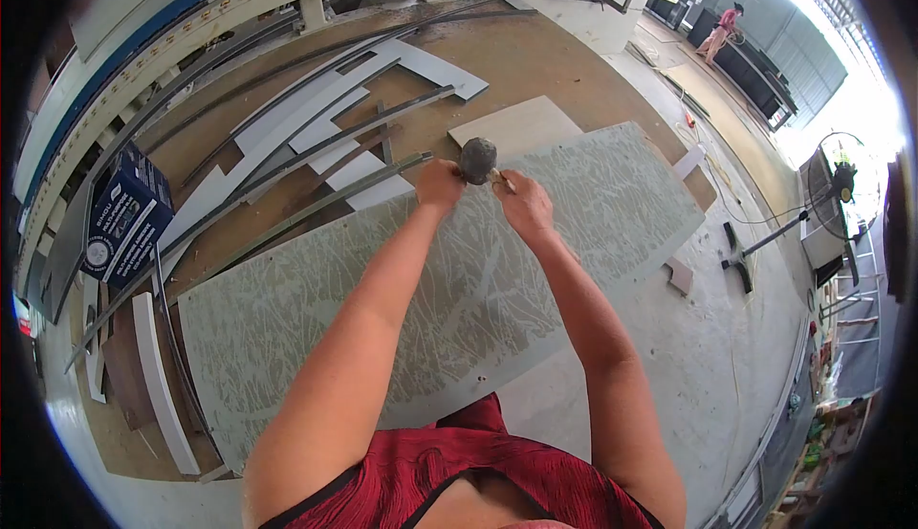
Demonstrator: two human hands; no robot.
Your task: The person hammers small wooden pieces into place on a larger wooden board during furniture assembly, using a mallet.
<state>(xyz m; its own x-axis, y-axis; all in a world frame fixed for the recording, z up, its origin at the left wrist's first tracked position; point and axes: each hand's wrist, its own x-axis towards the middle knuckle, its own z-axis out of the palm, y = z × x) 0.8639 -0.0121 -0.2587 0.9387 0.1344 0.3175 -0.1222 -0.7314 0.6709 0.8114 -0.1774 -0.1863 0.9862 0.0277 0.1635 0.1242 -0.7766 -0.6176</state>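
Note:
A dark, rounded lump-like object [478,160] is between my two hands, above the far part of a large grey-green board with pale streaks [449,299]. My left hand [441,185] has its fingers closed at the object's left side; the fingertips are partly hidden, and it seems to grip the object's edge. At the lower right of the object, my right hand [525,204] is closed around a small light-coloured piece that meets the dark object. Just behind lies a plain beige board [516,128].
Grey and white strips [277,146] lie at the left beside a blue box [131,213]. A long machine [316,11] spans the back. On the right stand a fan [841,183] and a small brown offcut [680,276]. Another person [723,32] is far off at the upper right.

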